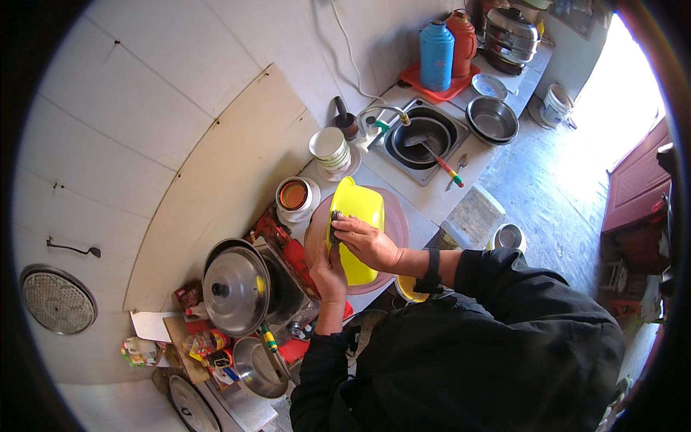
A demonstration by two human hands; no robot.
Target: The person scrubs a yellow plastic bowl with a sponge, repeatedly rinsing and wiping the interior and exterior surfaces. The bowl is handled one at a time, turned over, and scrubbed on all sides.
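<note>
A yellow plastic basin [368, 208] is tipped on its side above a larger pinkish basin [398, 216] on the counter. My left hand [328, 275] grips the yellow basin at its near left rim. In my right hand [370, 243] is a dark scouring pad [334, 227], pressed by the fingertips against the basin's rim. The thumb of my right hand is not clearly visible. Left of the pinkish basin, a small orange-rimmed bowl [294, 195] rests inside white crockery.
Beyond stand stacked bowls [328, 144], a sink [424, 175] holding a pan and a ladle, metal basins [492, 119] and two thermos flasks [436, 56]. To the left are a lidded wok [237, 294] on the stove, bottles [205, 343] and a steel basin [259, 372].
</note>
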